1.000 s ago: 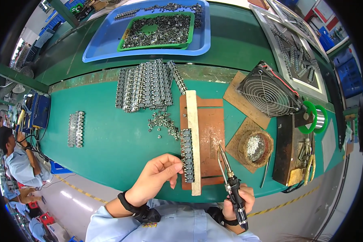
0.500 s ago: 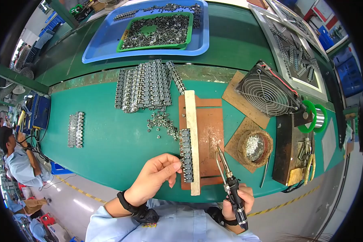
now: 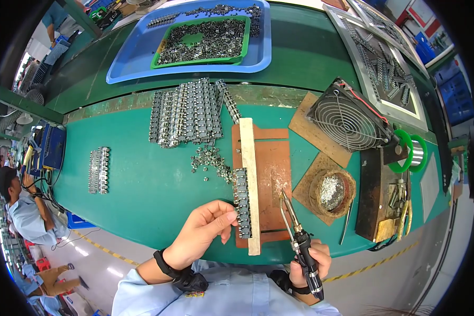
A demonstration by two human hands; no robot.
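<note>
The left grip (image 3: 203, 228) pinches the edge of a dark, segmented strip (image 3: 242, 203) lying along a pale wooden bar (image 3: 250, 184) on a reddish-brown board (image 3: 271, 158); the right grip (image 3: 322, 257) closes around a black-handled, metal-tipped soldering iron (image 3: 302, 246) above the green tabletop (image 3: 142, 210).

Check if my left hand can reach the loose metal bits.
Probably yes: only green mat lies between your left hand and the loose metal bits, though that hand holds the black strip.

Bright light glints off the floor (image 3: 97, 263); edges bend.
</note>
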